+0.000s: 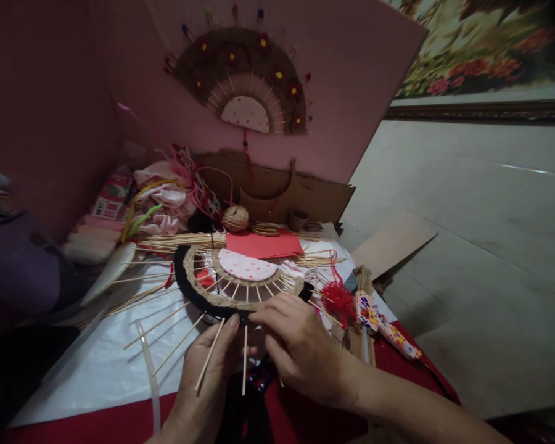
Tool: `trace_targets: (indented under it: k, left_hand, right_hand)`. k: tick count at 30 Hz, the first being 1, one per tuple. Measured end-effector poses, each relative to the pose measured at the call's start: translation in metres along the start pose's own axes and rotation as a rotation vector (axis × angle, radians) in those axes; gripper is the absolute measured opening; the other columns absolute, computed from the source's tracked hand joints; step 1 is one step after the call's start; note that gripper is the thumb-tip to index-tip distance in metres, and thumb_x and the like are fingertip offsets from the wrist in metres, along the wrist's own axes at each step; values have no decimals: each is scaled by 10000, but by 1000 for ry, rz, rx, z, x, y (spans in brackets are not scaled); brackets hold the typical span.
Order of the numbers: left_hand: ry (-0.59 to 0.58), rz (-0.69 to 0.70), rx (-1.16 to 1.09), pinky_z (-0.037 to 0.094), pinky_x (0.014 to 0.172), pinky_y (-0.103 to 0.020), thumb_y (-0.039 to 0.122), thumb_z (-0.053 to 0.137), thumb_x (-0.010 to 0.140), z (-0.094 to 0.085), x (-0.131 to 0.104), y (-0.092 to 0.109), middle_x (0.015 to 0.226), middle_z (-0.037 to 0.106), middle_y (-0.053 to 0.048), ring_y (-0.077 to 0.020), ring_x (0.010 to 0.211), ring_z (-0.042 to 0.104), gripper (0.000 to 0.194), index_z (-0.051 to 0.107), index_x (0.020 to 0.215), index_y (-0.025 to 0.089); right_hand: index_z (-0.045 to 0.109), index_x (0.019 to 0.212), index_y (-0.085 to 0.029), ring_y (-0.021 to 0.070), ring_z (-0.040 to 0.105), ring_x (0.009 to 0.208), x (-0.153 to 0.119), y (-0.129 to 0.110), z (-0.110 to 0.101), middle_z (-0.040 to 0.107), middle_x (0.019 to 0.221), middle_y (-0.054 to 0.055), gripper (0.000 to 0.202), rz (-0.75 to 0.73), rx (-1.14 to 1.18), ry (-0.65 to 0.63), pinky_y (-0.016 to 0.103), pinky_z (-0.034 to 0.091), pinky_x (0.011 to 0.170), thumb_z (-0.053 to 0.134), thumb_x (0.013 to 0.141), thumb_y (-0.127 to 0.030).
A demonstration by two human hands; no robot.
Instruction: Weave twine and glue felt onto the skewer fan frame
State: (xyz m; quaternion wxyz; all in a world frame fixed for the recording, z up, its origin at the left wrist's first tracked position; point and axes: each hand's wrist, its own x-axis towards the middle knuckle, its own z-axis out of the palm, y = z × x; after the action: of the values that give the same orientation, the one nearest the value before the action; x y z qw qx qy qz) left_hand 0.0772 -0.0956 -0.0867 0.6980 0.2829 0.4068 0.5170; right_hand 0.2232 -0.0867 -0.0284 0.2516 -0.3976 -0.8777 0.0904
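Note:
A half-round craft fan (pixel 248 264) with a pink dotted cloth centre, a twine ring and a black outer band is held over the table. Thin wooden sticks (pixel 180 345) radiate out past its band. My left hand (pixel 210 361) grips the band from below, the thumb on its edge beside a stick. Across the band's lower edge to the right lies my right hand (pixel 300 345), its fingers bent and pressed on the black strip (pixel 203 303). Exactly what the right fingertips pinch is partly hidden.
A finished-looking brown fan (pixel 240 68) with flowers hangs on the pink board behind. A twine ball (pixel 235 218), red paper (pixel 263 243), cloth scraps (pixel 166 185) and cardboard (pixel 314 195) stand at the back. Red yarn (pixel 338 300) and a flowered-handle tool (pixel 388 327) lie right; a glue stick (pixel 148 370) left.

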Motion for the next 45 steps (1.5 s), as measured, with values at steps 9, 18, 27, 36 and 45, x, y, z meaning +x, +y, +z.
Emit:
trace_targets:
  k: [9, 18, 27, 36, 45]
  left_hand:
    - [10, -29, -9, 486, 526, -273, 432, 630, 720, 2, -5, 4, 682, 714, -91, -199, 574, 648, 384, 674, 929, 112]
    - [-12, -52, -6, 474, 495, -274, 444, 617, 728, 1, -3, 2, 718, 720, -90, -211, 584, 649, 398, 668, 969, 132]
    - [-2, -38, -10, 462, 483, -252, 430, 626, 725, -1, -2, 0, 711, 718, -91, -199, 585, 647, 377, 677, 941, 126]
    - [20, -46, -18, 441, 439, -244, 429, 662, 688, 3, -4, 3, 685, 713, -84, -171, 506, 616, 388, 675, 914, 114]
    - [21, -51, -23, 495, 519, -290, 435, 670, 672, 5, -3, 4, 745, 730, -103, -221, 600, 659, 406, 682, 937, 128]
  right_hand:
    - [425, 1235, -105, 217, 478, 927, -5, -3, 0, 590, 1025, 99, 464, -25, 73, 17, 392, 404, 827, 411, 774, -57]
    - [414, 1242, -125, 198, 487, 933, -6, -4, -5, 599, 1007, 78, 531, -55, 137, 202, 377, 424, 823, 408, 724, -10]
    - [387, 1292, -37, 242, 475, 956, -4, -3, -5, 566, 1042, 156, 563, -55, 32, 23, 428, 421, 831, 418, 730, -72]
    - [285, 1357, -65, 237, 463, 995, 1, -3, -5, 557, 1080, 138, 634, 10, 3, -20, 437, 413, 880, 400, 733, -67]
    - [296, 1354, -97, 241, 467, 990, 1, -2, -7, 557, 1056, 135, 638, -9, 11, 44, 450, 423, 856, 401, 725, -69]
